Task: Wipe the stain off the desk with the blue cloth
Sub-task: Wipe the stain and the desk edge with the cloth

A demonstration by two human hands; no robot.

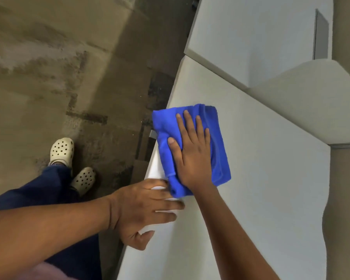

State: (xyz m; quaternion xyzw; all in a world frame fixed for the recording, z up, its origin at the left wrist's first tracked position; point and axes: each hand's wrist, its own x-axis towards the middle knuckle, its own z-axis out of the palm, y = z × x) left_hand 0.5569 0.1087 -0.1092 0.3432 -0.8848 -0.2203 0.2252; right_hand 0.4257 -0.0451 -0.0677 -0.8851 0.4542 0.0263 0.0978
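Pressing my right hand (pixel 192 156) flat, fingers spread, on the folded blue cloth (pixel 218 146) gives scrubbing pressure. My left hand (pixel 143 209), open and holding nothing, braces on the desk (pixel 261 178) edge.

An office: pale desk (pixel 251 178), partition panels (pixel 261 47), worn carpet tiles (pixel 49 67).

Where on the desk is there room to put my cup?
Bare desk lies right of the blue cloth, up to the partition. The near edge is crowded: the right hand presses the cloth, the left hand beside it.
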